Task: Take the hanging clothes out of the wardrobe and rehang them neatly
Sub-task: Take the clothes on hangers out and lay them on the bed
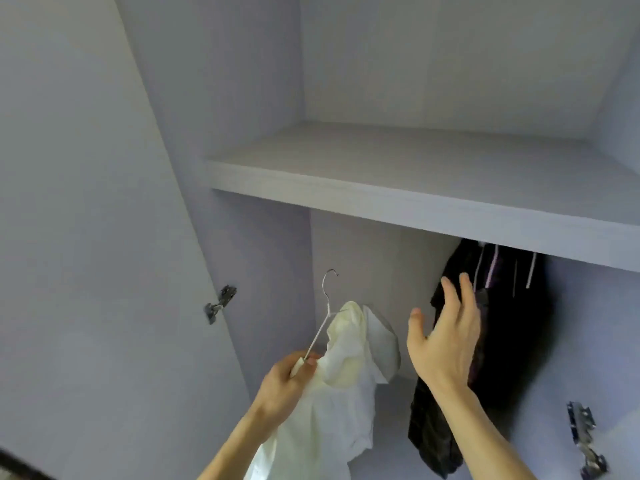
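My left hand (290,379) grips the shoulder end of a white wire hanger (325,299), whose hook points up inside the wardrobe, free of any rail. A white garment (341,389) drapes from that hanger and bunches below my fist. My right hand (445,336) is raised with fingers spread, just in front of the dark clothes (502,327) that hang under the shelf at the right. It holds nothing. The rail itself is hidden behind the shelf edge; only several hanger necks show.
A pale wardrobe shelf (415,199) runs across above the hanging space. The open left door (86,237) carries a metal hinge (221,303). Another hinge (585,438) sits at the lower right side panel.
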`<state>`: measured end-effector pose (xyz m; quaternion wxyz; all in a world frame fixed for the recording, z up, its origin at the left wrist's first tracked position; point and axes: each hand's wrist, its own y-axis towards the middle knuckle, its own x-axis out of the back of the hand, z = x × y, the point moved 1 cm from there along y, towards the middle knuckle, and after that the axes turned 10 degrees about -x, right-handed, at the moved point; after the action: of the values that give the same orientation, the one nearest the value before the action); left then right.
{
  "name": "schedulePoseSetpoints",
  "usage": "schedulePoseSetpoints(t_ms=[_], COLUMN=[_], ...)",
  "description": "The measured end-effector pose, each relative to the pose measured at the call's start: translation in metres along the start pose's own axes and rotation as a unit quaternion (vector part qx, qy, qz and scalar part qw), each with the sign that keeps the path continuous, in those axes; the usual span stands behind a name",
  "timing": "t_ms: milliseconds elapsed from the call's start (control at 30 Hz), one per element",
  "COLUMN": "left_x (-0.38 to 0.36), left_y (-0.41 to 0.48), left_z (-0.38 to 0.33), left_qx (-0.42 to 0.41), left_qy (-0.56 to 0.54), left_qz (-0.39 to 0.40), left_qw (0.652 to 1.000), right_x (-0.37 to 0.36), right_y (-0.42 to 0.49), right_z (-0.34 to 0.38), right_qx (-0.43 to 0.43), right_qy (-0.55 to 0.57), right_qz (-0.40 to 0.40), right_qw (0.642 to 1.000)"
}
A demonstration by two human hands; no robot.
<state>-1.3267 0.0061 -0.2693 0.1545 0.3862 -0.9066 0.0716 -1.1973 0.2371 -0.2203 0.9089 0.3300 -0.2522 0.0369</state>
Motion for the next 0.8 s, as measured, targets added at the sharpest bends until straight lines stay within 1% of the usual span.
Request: schedulePoseSetpoints(t_ms=[33,67,133,200,267,367,467,500,533,567,600,667,733,800], left_x=[0.012,0.027,0.046,0.064,0.079,0.091,0.092,0.087,0.083,0.081,0.075,0.059,0.039,0.018], left_y=[-0.018,-0.043,-0.083,-0.133,-0.185,-0.275,-0.357,-0.407,-0.434,-0.439,-0.463,-0.525,-0.578,-0.622], left_z=[0.010,0.021,0.032,0.044,0.055,0.067,0.066,0.065,0.063,0.059,0.057,0.047,0.037,0.027], left_qx=[0.010,0.024,0.032,0.050,0.073,0.100,0.142,0.162,0.168,0.165,0.175,0.185,0.191,0.203], left_qy=[0.012,0.022,0.043,0.059,0.065,0.048,0.026,0.018,0.012,0.000,-0.008,-0.039,-0.094,-0.130], left_qz=[-0.005,-0.014,-0.011,-0.025,-0.052,-0.118,-0.188,-0.235,-0.251,-0.246,-0.272,-0.337,-0.398,-0.442], left_qw=[1.000,0.999,0.999,0.997,0.994,0.987,0.971,0.958,0.953,0.955,0.946,0.922,0.892,0.864], right_x=[-0.013,-0.027,-0.044,-0.057,-0.064,-0.066,-0.060,-0.045,-0.036,-0.033,-0.020,0.015,0.045,0.077], right_y=[-0.023,-0.049,-0.090,-0.132,-0.173,-0.239,-0.297,-0.334,-0.352,-0.353,-0.371,-0.420,-0.462,-0.500], right_z=[0.003,0.011,0.020,0.037,0.058,0.101,0.136,0.156,0.167,0.172,0.182,0.205,0.221,0.236], right_qx=[-0.010,-0.010,0.010,0.063,0.113,0.188,0.226,0.274,0.287,0.273,0.283,0.325,0.356,0.396], right_qy=[0.009,0.015,0.017,0.012,0.015,0.049,0.093,0.101,0.106,0.119,0.135,0.170,0.202,0.230], right_qz=[0.087,0.180,0.328,0.440,0.508,0.584,0.637,0.656,0.666,0.667,0.668,0.672,0.672,0.666], right_qw=[0.996,0.984,0.944,0.896,0.854,0.789,0.731,0.696,0.680,0.683,0.675,0.644,0.617,0.589])
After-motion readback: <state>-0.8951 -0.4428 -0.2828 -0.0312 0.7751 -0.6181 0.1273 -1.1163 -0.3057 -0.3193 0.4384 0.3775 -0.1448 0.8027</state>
